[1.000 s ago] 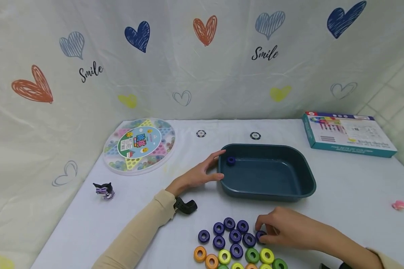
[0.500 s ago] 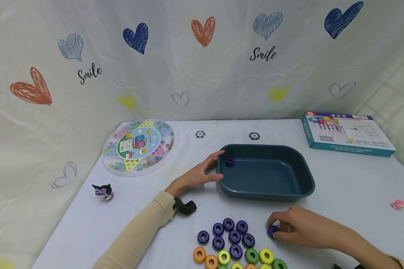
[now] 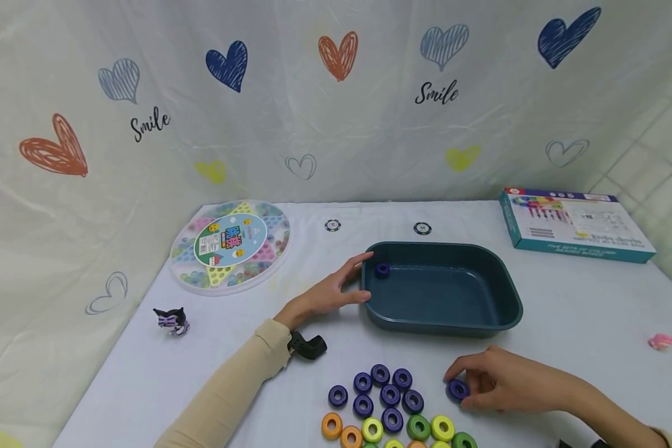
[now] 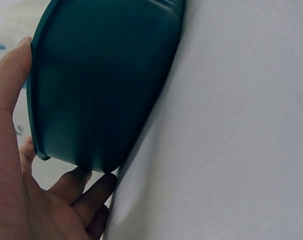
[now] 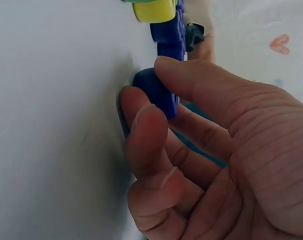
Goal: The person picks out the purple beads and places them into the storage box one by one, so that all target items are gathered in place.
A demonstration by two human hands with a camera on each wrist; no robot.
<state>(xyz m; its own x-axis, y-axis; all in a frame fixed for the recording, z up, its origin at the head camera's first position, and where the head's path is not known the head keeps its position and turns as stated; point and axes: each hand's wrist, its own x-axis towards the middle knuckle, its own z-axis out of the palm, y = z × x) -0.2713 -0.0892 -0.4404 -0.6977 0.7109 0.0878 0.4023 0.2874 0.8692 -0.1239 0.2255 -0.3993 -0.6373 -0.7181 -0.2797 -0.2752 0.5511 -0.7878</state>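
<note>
My left hand (image 3: 333, 292) holds the left end of a dark teal rectangular basin (image 3: 437, 328); the left wrist view has its thumb at the rim and its other fingers bent against the end wall. One purple ring bead (image 3: 382, 270) lies inside, in the back left corner. Right of the bead cluster, my right hand (image 3: 506, 381) pinches another purple ring bead (image 3: 457, 390) between thumb and fingers, low over the white cloth. Up close in the right wrist view, the thumb lies on that bead's side (image 5: 154, 90). Several purple beads (image 3: 390, 396) sit in front of the basin.
Orange beads (image 3: 331, 425), yellow beads (image 3: 442, 427) and green beads (image 3: 419, 427) lie along the front edge of view. Farther off are a round marble game board (image 3: 229, 246), a flat teal box (image 3: 579, 224), a small dark figurine (image 3: 172, 320) and a pink trinket (image 3: 661, 341).
My right hand has drawn one purple bead out of the cluster toward the right, and more of that bead shows now. The left hand stays on the basin.
</note>
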